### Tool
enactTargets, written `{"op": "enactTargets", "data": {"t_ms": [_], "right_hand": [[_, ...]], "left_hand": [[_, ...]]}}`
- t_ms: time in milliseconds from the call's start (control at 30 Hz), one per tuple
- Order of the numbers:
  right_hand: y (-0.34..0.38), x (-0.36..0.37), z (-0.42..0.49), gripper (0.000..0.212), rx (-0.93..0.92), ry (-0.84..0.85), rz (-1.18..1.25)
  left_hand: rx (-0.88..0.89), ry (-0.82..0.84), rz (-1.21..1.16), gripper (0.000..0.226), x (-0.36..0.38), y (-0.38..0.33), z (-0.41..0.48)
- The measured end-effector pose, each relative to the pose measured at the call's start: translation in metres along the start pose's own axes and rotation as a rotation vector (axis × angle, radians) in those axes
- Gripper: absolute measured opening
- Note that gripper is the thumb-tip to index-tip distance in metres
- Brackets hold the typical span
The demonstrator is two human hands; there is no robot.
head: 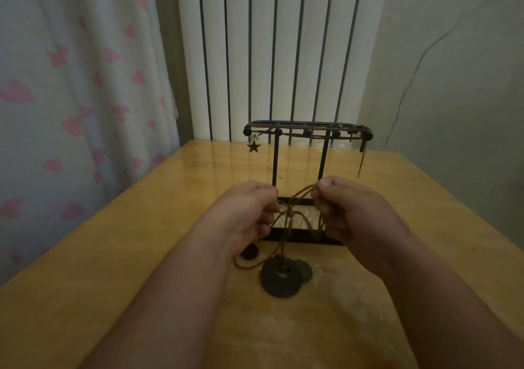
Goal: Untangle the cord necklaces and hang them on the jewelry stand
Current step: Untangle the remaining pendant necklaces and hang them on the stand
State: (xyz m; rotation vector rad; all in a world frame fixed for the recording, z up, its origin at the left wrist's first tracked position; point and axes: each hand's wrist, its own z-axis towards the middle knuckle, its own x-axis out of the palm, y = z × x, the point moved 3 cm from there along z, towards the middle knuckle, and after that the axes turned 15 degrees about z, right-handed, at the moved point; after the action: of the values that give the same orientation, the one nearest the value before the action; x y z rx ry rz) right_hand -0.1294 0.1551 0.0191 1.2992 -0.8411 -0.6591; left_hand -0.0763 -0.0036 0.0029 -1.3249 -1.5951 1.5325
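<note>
Brown cord necklaces (pixel 295 212) are tangled between my two hands, just above the table. My left hand (pixel 249 212) pinches the cords on the left side. My right hand (pixel 348 210) pinches a loop of cords near its top. Below the hands, dark round disc pendants (pixel 280 279) rest on the table, and a smaller dark pendant (pixel 249 251) lies under my left hand. Behind the hands stands the black metal jewelry stand (pixel 307 133). A star pendant (pixel 254 147) hangs at its left end and a brown cord (pixel 362 159) hangs at its right end.
The wooden table (pixel 141 255) runs back to a white radiator (pixel 269 57) on the wall. A curtain with pink hearts (pixel 71 99) hangs along the table's left side. A grey wall with a crack (pixel 453 85) is at the right.
</note>
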Motion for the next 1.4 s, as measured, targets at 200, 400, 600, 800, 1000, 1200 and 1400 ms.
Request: {"op": "enactTargets", "data": {"t_ms": [200,400,600,800,1000,1200,1400], "right_hand": [[0.001,0.0,-0.001,0.027,-0.043,0.014,0.036],[0.001,0.0,0.002,0.021,-0.067,-0.02,0.206],[0.002,-0.007,0.003,0.023,-0.103,-0.054,0.345],[0.001,-0.006,0.004,0.023,-0.097,-0.047,0.286],[0.002,-0.005,0.003,0.023,-0.12,-0.034,0.332],[0.007,-0.017,0.002,0.02,-0.227,-0.177,0.68],[0.002,-0.023,0.005,0.02,-0.098,-0.375,-0.024]], "left_hand": [[0.029,-0.05,0.121,0.023,0.0,-0.002,-0.001],[0.045,-0.097,-0.072,0.018,0.001,-0.005,-0.002],[0.061,-0.153,0.051,0.024,-0.002,-0.006,-0.003],[0.32,0.003,0.318,0.038,0.007,-0.018,-0.012],[0.361,0.036,0.442,0.016,0.01,-0.015,-0.011],[0.258,0.038,0.46,0.016,0.001,-0.009,-0.005],[0.272,-0.015,0.425,0.014,-0.003,-0.006,-0.002]]}}
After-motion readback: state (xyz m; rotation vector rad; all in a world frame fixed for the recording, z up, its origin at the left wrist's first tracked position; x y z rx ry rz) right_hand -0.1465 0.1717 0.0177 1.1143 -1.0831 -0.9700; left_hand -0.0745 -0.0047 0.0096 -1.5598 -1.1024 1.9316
